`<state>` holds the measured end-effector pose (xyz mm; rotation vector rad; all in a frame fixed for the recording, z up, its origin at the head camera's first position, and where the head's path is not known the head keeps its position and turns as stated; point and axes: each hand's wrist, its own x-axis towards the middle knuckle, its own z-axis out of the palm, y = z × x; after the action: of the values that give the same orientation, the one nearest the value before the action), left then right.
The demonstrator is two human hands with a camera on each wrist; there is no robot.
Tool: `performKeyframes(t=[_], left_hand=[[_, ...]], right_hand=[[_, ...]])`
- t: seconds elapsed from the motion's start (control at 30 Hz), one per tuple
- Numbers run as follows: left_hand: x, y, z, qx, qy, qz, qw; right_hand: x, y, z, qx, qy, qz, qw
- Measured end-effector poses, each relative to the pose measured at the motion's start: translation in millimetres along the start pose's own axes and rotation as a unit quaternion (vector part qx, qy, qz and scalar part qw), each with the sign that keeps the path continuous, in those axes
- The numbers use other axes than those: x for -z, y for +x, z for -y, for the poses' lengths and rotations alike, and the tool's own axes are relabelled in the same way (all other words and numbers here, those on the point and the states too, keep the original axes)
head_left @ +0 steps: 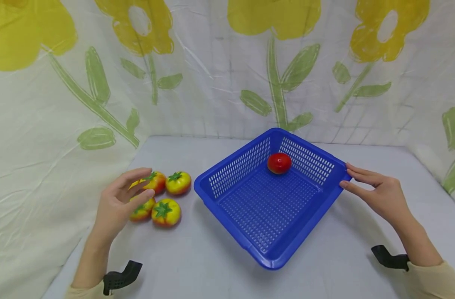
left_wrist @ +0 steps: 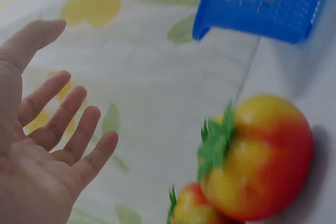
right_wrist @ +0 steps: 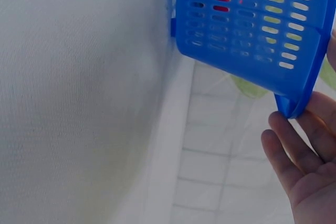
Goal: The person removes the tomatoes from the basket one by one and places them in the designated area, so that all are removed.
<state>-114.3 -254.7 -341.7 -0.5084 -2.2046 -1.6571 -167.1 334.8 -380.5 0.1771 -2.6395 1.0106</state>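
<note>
A blue plastic basket point(head_left: 264, 203) with slotted sides stands turned cornerwise on the table. Inside, near its far corner, lies a shiny round red fruit point(head_left: 279, 163). My right hand point(head_left: 386, 195) pinches the basket's right corner, thumb on the near side of the rim and fingers on the far side; the right wrist view shows fingertips under the rim point(right_wrist: 310, 100). Over on the left, several yellow-and-red tomatoes point(head_left: 166, 212) with green leafy tops sit close together. Above them hovers my left hand point(head_left: 116, 203), fingers loosely bent and apart from the thumb, holding nothing. It partly hides the leftmost tomatoes.
The pale table point(head_left: 212, 265) ends at the back against a white curtain point(head_left: 205, 91) printed with yellow flowers. More of this cloth hangs along the left and right sides. A black wrist mount point(head_left: 122, 276) sits on each forearm.
</note>
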Motion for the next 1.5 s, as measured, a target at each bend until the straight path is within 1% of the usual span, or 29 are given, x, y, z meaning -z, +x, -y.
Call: performKeyframes(t=[0.1,0.2,0.3,0.37,0.47,0.53,0.6,0.67,0.83,0.9,1.0,1.1,1.33,1.43,1.5], left_hand=[[-15.7,11.2,-14.1,-0.021,0.015,0.037,0.9990],[-35.9,25.6,-30.8,-0.038,0.023,0.084,0.9955],[-58.6,40.3,-54.2,-0.045,0.022,0.131,0.9901],[-72.3,49.3,-70.5,-0.056,0.027,0.156,0.9858],[-88.4,61.3,-91.3,-0.082,0.030,0.181,0.9796],[-96.4,69.1,-97.7,-0.102,0.028,0.192,0.9756],[-103.9,77.2,-100.9,-0.114,0.022,0.202,0.9725],[-111.8,86.5,-96.4,-0.125,0.018,0.211,0.9693],[-134.6,113.0,-78.2,-0.142,0.020,0.239,0.9603],[-144.3,121.9,-74.9,-0.141,0.027,0.253,0.9568],[-158.2,132.6,-72.1,-0.129,0.033,0.277,0.9516],[-170.8,141.6,-71.3,-0.118,0.033,0.298,0.9466],[-201.4,163.5,-72.5,-0.096,0.016,0.340,0.9353],[-212.9,170.6,-70.4,-0.078,0.012,0.352,0.9328],[-220.3,174.2,-67.5,-0.067,0.006,0.354,0.9329]], right_hand=[[0,-1,0,0.000,0.002,0.004,1.000],[0,0,0,-0.004,-0.001,0.005,1.000],[0,0,0,-0.002,-0.003,0.003,1.000],[0,0,0,0.000,-0.004,0.002,1.000],[0,0,1,0.002,-0.006,0.001,1.000],[0,0,1,0.001,-0.006,0.002,1.000],[0,1,1,0.001,-0.004,0.002,1.000],[0,1,1,0.001,-0.003,0.001,1.000],[1,2,1,-0.002,-0.004,0.002,1.000],[1,2,2,-0.005,0.000,0.003,1.000],[0,1,2,-0.012,0.005,0.007,1.000],[-1,1,2,-0.009,0.008,0.007,1.000],[0,-2,4,0.000,0.005,-0.002,1.000],[1,-3,4,0.000,0.003,-0.003,1.000],[1,-2,4,-0.001,0.003,-0.003,1.000]])
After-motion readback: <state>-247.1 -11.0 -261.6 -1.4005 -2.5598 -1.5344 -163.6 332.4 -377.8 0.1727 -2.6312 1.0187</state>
